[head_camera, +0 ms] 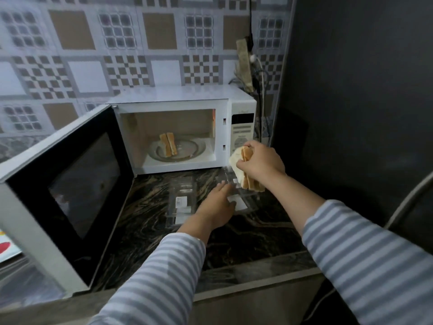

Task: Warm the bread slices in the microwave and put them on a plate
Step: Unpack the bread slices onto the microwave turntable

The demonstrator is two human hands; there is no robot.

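One dark marbled countertop (234, 233) below a patterned tile wall (93, 55), bearing a white microwave (182, 127) with its door (70, 188) swung wide to the left. Two bread slices (168, 145) stand on edge on the glass turntable (187, 148) inside; a clear plastic container (181, 200) lies opened before the oven. Right hand (260, 164), striped sleeve, grips further bread slices (241, 170) above the container; left hand (216, 205) rests flat-fingered on the clear plastic.

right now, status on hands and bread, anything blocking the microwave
Right hand grips bread slices by the microwave. Left hand flat on clear container. Two slices on turntable, door open, opening unblocked.
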